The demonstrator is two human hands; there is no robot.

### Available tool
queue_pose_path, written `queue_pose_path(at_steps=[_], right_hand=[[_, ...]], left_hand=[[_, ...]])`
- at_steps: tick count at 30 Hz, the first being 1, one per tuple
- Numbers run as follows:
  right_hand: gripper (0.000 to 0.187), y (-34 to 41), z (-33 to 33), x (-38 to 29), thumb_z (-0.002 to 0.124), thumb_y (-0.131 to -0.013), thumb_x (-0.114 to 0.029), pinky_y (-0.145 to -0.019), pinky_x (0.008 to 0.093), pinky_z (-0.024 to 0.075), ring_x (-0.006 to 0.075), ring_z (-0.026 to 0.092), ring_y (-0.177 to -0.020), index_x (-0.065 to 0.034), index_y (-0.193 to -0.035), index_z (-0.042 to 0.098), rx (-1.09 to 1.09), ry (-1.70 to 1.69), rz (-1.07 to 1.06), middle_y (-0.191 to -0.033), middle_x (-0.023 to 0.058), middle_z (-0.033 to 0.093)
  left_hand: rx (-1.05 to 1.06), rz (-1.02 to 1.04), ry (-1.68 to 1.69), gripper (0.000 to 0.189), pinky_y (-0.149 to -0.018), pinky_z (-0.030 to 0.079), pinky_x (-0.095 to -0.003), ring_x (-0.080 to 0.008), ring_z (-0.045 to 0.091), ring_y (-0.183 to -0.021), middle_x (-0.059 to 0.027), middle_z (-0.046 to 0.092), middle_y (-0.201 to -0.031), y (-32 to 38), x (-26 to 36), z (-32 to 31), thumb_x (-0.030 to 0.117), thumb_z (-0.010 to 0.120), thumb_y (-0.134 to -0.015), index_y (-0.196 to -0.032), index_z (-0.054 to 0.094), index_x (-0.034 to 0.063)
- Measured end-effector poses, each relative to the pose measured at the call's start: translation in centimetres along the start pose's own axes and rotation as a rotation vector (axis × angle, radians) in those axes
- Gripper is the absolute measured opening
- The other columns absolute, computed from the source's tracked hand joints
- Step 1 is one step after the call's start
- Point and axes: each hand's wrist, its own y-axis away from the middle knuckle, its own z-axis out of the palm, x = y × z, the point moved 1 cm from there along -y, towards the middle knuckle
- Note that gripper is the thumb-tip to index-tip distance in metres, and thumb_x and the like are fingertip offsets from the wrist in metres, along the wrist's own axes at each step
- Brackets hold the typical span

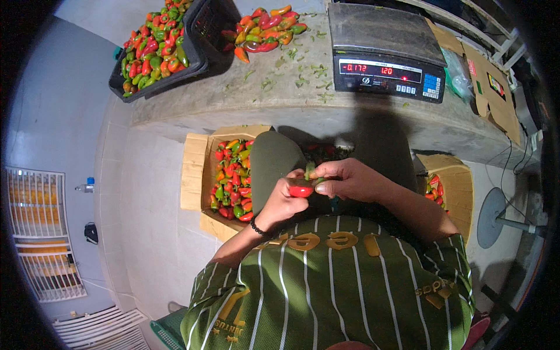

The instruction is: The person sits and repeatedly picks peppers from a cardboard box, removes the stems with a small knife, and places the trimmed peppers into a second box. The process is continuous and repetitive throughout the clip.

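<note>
In front of my shirt, my left hand [284,199] is closed around a red pepper [301,190]. My right hand [345,178] meets it from the other side, thumb and fingertips pinching at the pepper's green stem [309,169]. Something thin and dark shows along the pepper's top between the hands; I cannot tell what it is. Beyond my left knee stands an open cardboard box [192,175] holding many red, green and orange peppers [234,183]. Another cardboard box [459,183] with peppers is on my right, partly hidden by my arm.
A concrete counter [271,94] crosses ahead, scattered with cut green stems [302,81]. On it are a pepper-filled black crate [192,57], a pepper pile [267,28], a digital scale [387,57] and flattened cardboard [494,96]. A round grey base [490,218] with a pole stands at right.
</note>
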Motion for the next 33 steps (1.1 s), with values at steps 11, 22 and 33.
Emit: queue_pose_path(at_steps=[11, 22, 33], right_hand=[[0.066, -0.5, -2.0, 0.9, 0.066, -0.075, -0.032, -0.061, 0.0266, 0.0423, 0.0117, 0.048, -0.065, -0.0063, -0.128, 0.037, 0.225, 0.413, -0.071, -0.077, 0.0029, 0.049], [0.044, 8.5, -14.3, 5.8, 0.065, -0.076, -0.014, -0.084, 0.0299, 0.0396, 0.0184, 0.05, -0.094, -0.0003, -0.113, 0.046, 1.114, 0.572, 0.011, -0.102, 0.0086, 0.053], [0.036, 33.2, -13.5, 20.6, 0.06, -0.073, -0.012, -0.072, 0.0309, 0.0438, 0.0227, 0.055, -0.078, 0.0017, -0.104, 0.049, 1.255, 0.801, 1.062, -0.095, 0.0164, 0.057]], left_hand=[[0.071, -0.085, -0.242, 0.045, -0.081, 0.041, -0.0288, -0.0195, 0.053, -0.091, -0.011, 0.053, -0.097, -0.7, 0.0, -0.1, 0.004, 0.058, -0.069, -0.11, 0.041, 0.0016], [0.39, 0.168, -0.321, 0.051, -0.078, 0.043, -0.0254, -0.0145, 0.05, -0.096, -0.0077, 0.049, -0.113, -2.4, -3.5, -6.6, 0.002, 0.056, -0.07, -0.12, 0.044, 0.0027], [1.258, -0.502, -1.075, 0.05, -0.09, 0.038, -0.0421, -0.0345, 0.045, -0.109, -0.0201, 0.05, -0.114, -0.6, -25.6, -29.8, 0.01, 0.058, -0.07, -0.118, 0.045, 0.0031]])
